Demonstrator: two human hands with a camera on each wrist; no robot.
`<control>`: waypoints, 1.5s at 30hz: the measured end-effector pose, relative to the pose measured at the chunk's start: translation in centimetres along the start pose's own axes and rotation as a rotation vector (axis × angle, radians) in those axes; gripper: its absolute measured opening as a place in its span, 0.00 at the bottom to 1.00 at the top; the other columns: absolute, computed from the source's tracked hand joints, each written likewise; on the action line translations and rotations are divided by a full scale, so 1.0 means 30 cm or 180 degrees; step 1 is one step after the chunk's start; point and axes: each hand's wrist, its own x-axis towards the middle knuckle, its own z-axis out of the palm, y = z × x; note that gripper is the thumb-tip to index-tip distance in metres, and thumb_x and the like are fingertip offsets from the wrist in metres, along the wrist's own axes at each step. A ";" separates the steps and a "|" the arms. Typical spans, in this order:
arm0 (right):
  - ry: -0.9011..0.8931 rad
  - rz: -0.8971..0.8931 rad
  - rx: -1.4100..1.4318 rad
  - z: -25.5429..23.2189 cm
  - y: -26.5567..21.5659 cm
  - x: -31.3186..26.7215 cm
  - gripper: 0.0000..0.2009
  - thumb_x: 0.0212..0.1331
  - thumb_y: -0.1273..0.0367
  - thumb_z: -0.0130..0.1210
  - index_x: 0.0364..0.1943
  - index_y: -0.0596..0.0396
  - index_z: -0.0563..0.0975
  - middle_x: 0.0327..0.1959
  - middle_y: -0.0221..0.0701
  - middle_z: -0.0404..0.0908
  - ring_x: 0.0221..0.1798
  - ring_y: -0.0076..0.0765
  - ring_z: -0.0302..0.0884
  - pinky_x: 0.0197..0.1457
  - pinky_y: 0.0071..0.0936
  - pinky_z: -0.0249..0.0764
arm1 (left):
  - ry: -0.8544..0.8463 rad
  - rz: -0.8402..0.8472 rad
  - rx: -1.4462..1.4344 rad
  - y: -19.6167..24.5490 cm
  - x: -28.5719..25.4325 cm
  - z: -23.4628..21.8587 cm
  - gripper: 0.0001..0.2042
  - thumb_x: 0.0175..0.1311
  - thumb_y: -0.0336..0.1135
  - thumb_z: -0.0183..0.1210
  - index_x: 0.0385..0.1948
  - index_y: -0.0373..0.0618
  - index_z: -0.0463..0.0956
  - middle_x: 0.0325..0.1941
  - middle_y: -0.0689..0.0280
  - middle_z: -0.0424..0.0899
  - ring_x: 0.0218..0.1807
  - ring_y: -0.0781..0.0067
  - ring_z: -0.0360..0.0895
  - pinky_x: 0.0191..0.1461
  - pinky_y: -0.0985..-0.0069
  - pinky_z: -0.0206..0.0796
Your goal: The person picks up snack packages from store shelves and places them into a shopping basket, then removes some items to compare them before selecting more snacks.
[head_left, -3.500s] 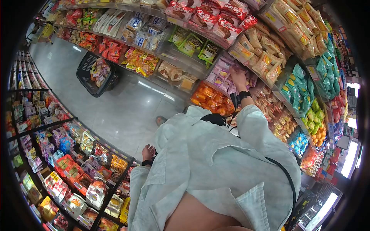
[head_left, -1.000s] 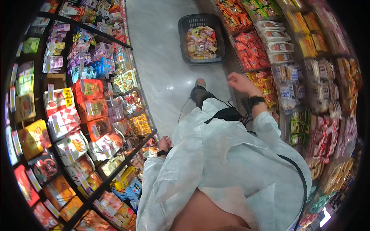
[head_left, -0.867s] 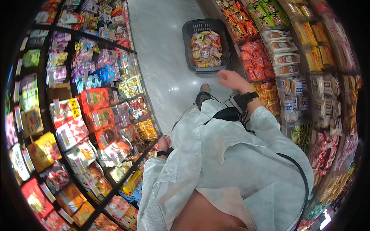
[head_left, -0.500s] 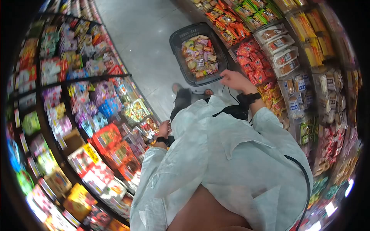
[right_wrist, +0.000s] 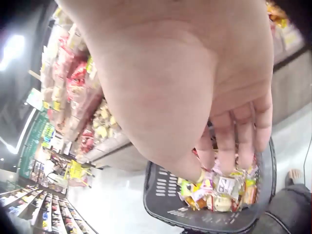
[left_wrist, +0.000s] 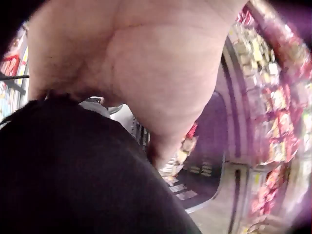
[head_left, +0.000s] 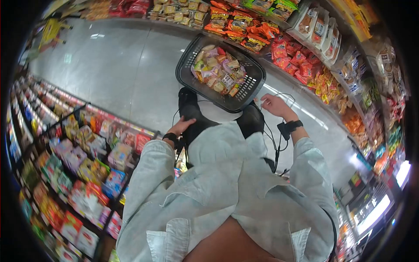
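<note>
A dark grey shopping basket (head_left: 231, 102) stands on the floor at my feet, holding a heap of small wrapped snacks (head_left: 218, 74). My right hand (head_left: 276, 106) hangs just off the basket's near right corner. In the right wrist view its fingers (right_wrist: 225, 141) are loosely bent over the basket and hold nothing. On my dark trouser leg (head_left: 196, 115), near the knee, lies my left hand (head_left: 181, 126), its fingers extended and nothing in its grasp. The left wrist view shows the palm side of that hand (left_wrist: 131, 53) close up, with black cloth (left_wrist: 73, 175) beneath it.
Snack bins line the aisle beyond the basket, with orange packs (head_left: 240, 24) and red packs (head_left: 294, 59). Packaged goods (head_left: 87, 161) fill the shelves on the left. Thin cables (head_left: 276, 146) hang by my right leg. Grey floor tiles (head_left: 109, 65) stretch off to the left.
My right hand has left the bin of purple packs and come down beside the basket. My left hand has moved onto my leg. The view has turned, and the basket looks nearer.
</note>
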 end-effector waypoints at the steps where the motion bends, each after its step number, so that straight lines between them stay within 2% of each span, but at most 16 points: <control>1: -0.0042 0.0250 0.0160 0.075 0.011 0.034 0.14 0.63 0.63 0.61 0.50 0.51 0.81 0.34 0.35 0.87 0.40 0.40 0.85 0.48 0.35 0.79 | -0.0048 -0.0148 0.0315 0.006 0.064 -0.050 0.70 0.47 0.72 0.70 0.80 0.39 0.31 0.82 0.50 0.55 0.81 0.53 0.54 0.79 0.54 0.52; 5: -0.0238 0.0862 0.0323 0.340 0.131 0.260 0.17 0.58 0.60 0.62 0.48 0.52 0.82 0.39 0.39 0.88 0.45 0.46 0.86 0.52 0.38 0.80 | 0.0129 -0.0517 0.1482 -0.144 0.450 -0.222 0.82 0.33 0.73 0.76 0.75 0.25 0.23 0.83 0.38 0.40 0.84 0.46 0.47 0.84 0.61 0.48; 8: -0.0291 0.1055 0.0176 0.523 0.273 0.469 0.20 0.56 0.58 0.65 0.50 0.53 0.80 0.40 0.37 0.88 0.48 0.46 0.86 0.55 0.40 0.79 | 0.0873 -0.0545 0.2165 -0.306 0.580 -0.209 0.86 0.29 0.72 0.79 0.74 0.28 0.16 0.84 0.40 0.33 0.84 0.44 0.45 0.83 0.60 0.49; 9: -0.0244 0.1102 0.0010 0.582 0.330 0.544 0.22 0.55 0.58 0.66 0.52 0.52 0.80 0.41 0.37 0.88 0.49 0.46 0.86 0.55 0.41 0.79 | 0.0626 -0.0645 0.2099 -0.245 0.506 -0.228 0.87 0.27 0.70 0.80 0.72 0.29 0.12 0.84 0.40 0.31 0.84 0.43 0.43 0.83 0.57 0.49; 12: -0.0118 0.1546 -0.0096 0.738 0.470 0.778 0.37 0.51 0.56 0.72 0.65 0.51 0.70 0.54 0.42 0.83 0.60 0.52 0.81 0.65 0.43 0.76 | 0.1201 -0.0742 0.2120 -0.309 0.464 -0.187 0.84 0.28 0.63 0.82 0.76 0.42 0.16 0.81 0.38 0.43 0.80 0.32 0.51 0.81 0.49 0.54; 14: 0.0184 0.1929 -0.0482 0.758 0.403 0.896 0.48 0.48 0.54 0.75 0.73 0.50 0.59 0.65 0.49 0.74 0.68 0.58 0.73 0.70 0.44 0.72 | 0.1410 -0.1027 0.1906 -0.293 0.409 -0.138 0.81 0.29 0.58 0.83 0.77 0.53 0.18 0.78 0.39 0.50 0.77 0.31 0.56 0.77 0.45 0.58; 15: 0.0224 0.2184 -0.0465 0.800 0.422 0.974 0.55 0.46 0.55 0.74 0.77 0.43 0.49 0.75 0.44 0.62 0.75 0.60 0.63 0.71 0.55 0.71 | 0.1505 -0.1168 0.1793 -0.288 0.390 -0.118 0.80 0.29 0.56 0.84 0.78 0.58 0.19 0.76 0.39 0.53 0.76 0.31 0.59 0.76 0.42 0.60; 18: 0.0894 0.1429 -0.0772 0.874 0.436 1.082 0.57 0.41 0.54 0.78 0.76 0.51 0.53 0.70 0.52 0.65 0.74 0.62 0.63 0.75 0.49 0.66 | 0.1623 -0.1353 0.1901 -0.304 0.390 -0.099 0.77 0.30 0.52 0.84 0.78 0.66 0.23 0.72 0.41 0.58 0.74 0.34 0.63 0.71 0.38 0.64; 22: 0.1139 0.1843 -0.0732 0.956 0.450 1.165 0.49 0.42 0.56 0.75 0.71 0.45 0.59 0.66 0.45 0.68 0.71 0.60 0.64 0.74 0.51 0.65 | 0.1765 -0.1410 0.2047 -0.267 0.367 -0.083 0.74 0.32 0.51 0.84 0.79 0.61 0.29 0.71 0.44 0.60 0.70 0.38 0.67 0.68 0.41 0.67; 26: 0.1248 0.1560 -0.1056 0.940 0.357 1.117 0.42 0.40 0.54 0.76 0.62 0.50 0.69 0.61 0.45 0.71 0.68 0.58 0.66 0.70 0.49 0.67 | 0.1804 -0.1553 0.2264 -0.252 0.384 -0.083 0.74 0.32 0.52 0.84 0.79 0.60 0.29 0.70 0.46 0.61 0.69 0.41 0.68 0.66 0.43 0.68; 30: 0.1321 0.0298 -0.1101 0.905 0.313 1.116 0.45 0.36 0.54 0.79 0.63 0.53 0.69 0.58 0.43 0.74 0.66 0.53 0.68 0.68 0.51 0.67 | 0.1785 -0.1667 0.2348 -0.220 0.383 -0.101 0.75 0.32 0.52 0.84 0.79 0.60 0.28 0.70 0.48 0.62 0.69 0.42 0.68 0.66 0.44 0.69; 35: 0.0414 -0.0060 -0.1192 0.842 0.152 1.201 0.47 0.39 0.53 0.78 0.66 0.52 0.67 0.62 0.42 0.74 0.68 0.52 0.66 0.73 0.50 0.60 | 0.1774 -0.1690 0.2379 -0.179 0.379 -0.123 0.74 0.33 0.51 0.84 0.80 0.59 0.28 0.69 0.47 0.62 0.69 0.43 0.69 0.66 0.44 0.68; 38: 0.0039 -0.0373 -0.1438 0.925 0.206 1.311 0.46 0.43 0.53 0.74 0.69 0.53 0.66 0.66 0.46 0.71 0.73 0.53 0.64 0.78 0.48 0.54 | 0.1810 -0.1671 0.2385 -0.173 0.375 -0.139 0.74 0.33 0.50 0.84 0.80 0.58 0.29 0.68 0.47 0.62 0.68 0.43 0.69 0.66 0.45 0.68; 42: -0.0339 -0.0108 -0.1336 0.917 0.147 1.434 0.51 0.41 0.73 0.72 0.75 0.50 0.57 0.68 0.47 0.68 0.76 0.56 0.61 0.74 0.49 0.67 | 0.1837 -0.1685 0.2392 -0.184 0.375 -0.159 0.74 0.33 0.50 0.84 0.80 0.58 0.29 0.68 0.47 0.63 0.67 0.42 0.70 0.66 0.46 0.67; 43: -0.0173 -0.0303 -0.1372 0.926 0.136 1.458 0.60 0.35 0.79 0.74 0.79 0.46 0.51 0.75 0.46 0.61 0.79 0.57 0.57 0.73 0.47 0.71 | 0.1838 -0.1690 0.2411 -0.184 0.371 -0.163 0.74 0.33 0.51 0.84 0.80 0.58 0.29 0.68 0.47 0.63 0.67 0.42 0.70 0.67 0.46 0.67; 45: -0.0212 -0.0381 -0.1754 0.934 0.110 1.495 0.65 0.30 0.77 0.77 0.80 0.46 0.48 0.78 0.48 0.56 0.79 0.58 0.56 0.76 0.46 0.67 | 0.1805 -0.1706 0.2413 -0.185 0.368 -0.168 0.73 0.33 0.51 0.84 0.80 0.58 0.30 0.67 0.47 0.63 0.67 0.42 0.70 0.66 0.46 0.67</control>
